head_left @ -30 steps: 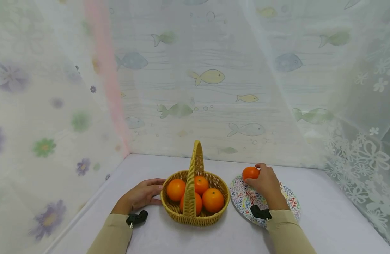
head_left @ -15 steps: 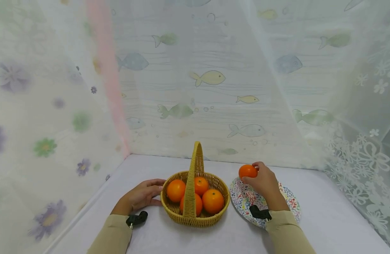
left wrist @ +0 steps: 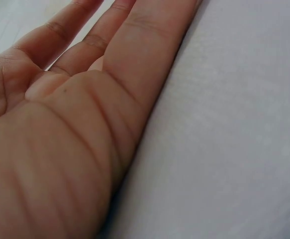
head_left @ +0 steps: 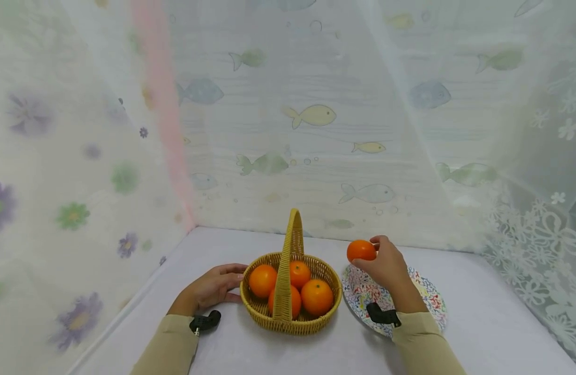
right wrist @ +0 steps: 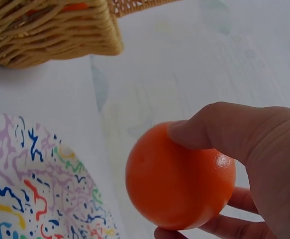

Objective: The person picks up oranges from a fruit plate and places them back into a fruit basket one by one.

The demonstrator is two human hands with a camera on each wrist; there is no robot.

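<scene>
My right hand (head_left: 385, 265) holds an orange (head_left: 361, 251) between thumb and fingers, over the far left rim of a colourful patterned plate (head_left: 430, 299). In the right wrist view the same orange (right wrist: 177, 181) shows clear of the plate (right wrist: 40, 184), with the thumb on its upper side. My left hand (head_left: 213, 289) lies at the left side of a yellow wicker basket (head_left: 292, 327), its fingertips right at the rim. Those fingers (left wrist: 149, 35) look nearly straight in the left wrist view. Several oranges (head_left: 317, 297) sit inside the basket, one partly hidden behind the tall handle (head_left: 284, 276).
A white cloth (head_left: 241, 354) covers the table. Sheer curtains (head_left: 288, 130) with printed fish hang along the back edge, and flowered ones (head_left: 72, 260) hang at the left. White lace (head_left: 541, 260) drapes down the right side.
My right hand has lifted the orange up from the plate and carried it a little left, toward the basket. The left hand stays at the basket's side.
</scene>
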